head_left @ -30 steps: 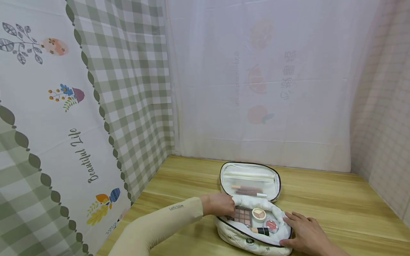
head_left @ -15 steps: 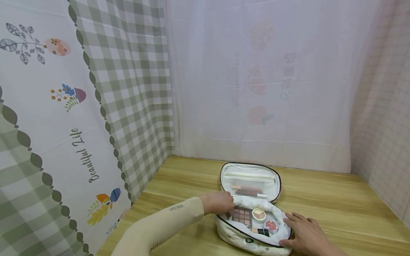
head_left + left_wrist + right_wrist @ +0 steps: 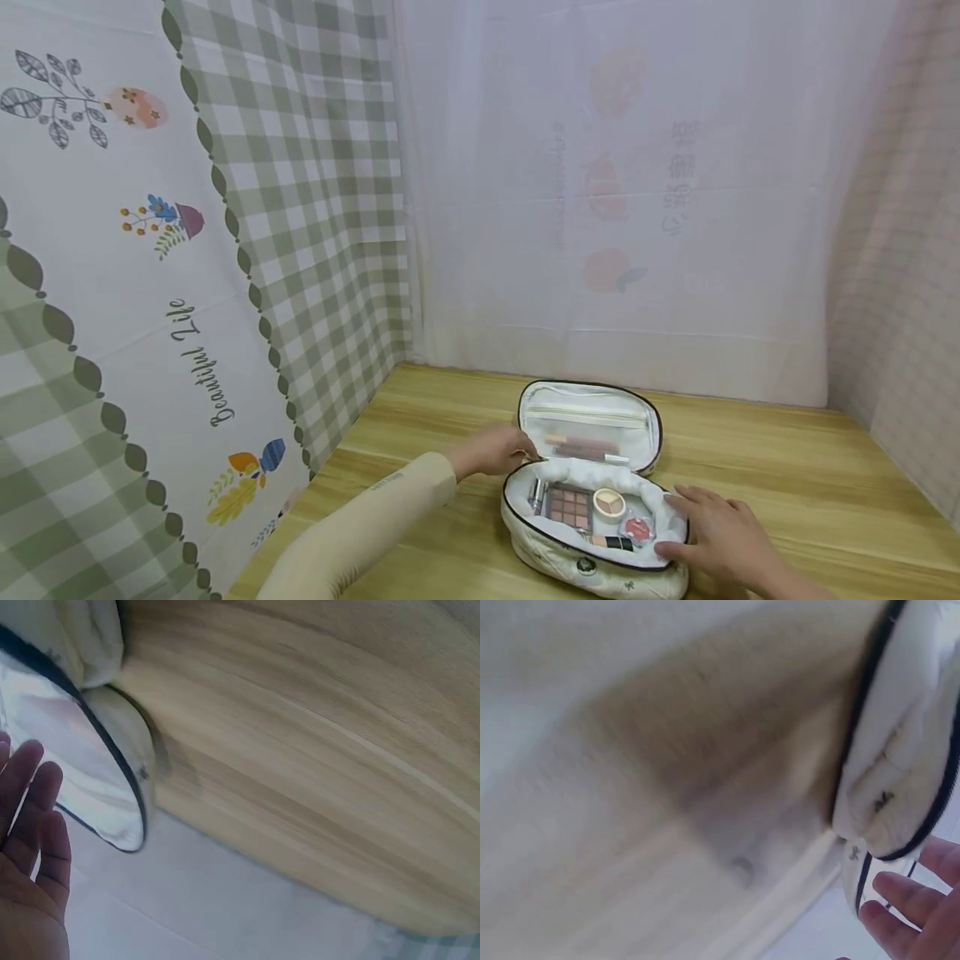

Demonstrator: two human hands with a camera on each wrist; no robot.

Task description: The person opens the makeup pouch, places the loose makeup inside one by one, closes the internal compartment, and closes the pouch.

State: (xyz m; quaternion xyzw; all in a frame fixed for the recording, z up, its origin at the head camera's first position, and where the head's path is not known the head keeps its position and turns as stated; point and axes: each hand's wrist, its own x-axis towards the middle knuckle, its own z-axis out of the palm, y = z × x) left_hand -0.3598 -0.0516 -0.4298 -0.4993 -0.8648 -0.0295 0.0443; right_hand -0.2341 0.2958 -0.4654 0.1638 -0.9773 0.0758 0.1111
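Observation:
A cream quilted makeup bag (image 3: 543, 554) with black piping stands on the table, its lid (image 3: 585, 398) folded back. My left hand (image 3: 491, 450) is just outside the bag's left end, beside the lid's lower left edge; the left wrist view shows its fingers loosely extended. At the right end my right hand (image 3: 723, 533) rests on the rim with spread fingers, the thumb at the front. Inside lie a silver tube (image 3: 537, 495), an eyeshadow palette (image 3: 569, 506), a round three-colour compact (image 3: 609, 504), a clear packet with a pink round piece (image 3: 637, 529) and a black-capped tube (image 3: 617, 542).
The lid's clear zipped pocket holds slim tubes (image 3: 585, 447). Wood-grain table (image 3: 427, 408) surrounds the bag. A checked cloth (image 3: 322, 150) hangs at the left and a pale curtain (image 3: 487, 208) behind.
My left hand has come out of the bag, up and left toward the lid, and the silver tube at the left end now shows. The right hand has stayed at the rim.

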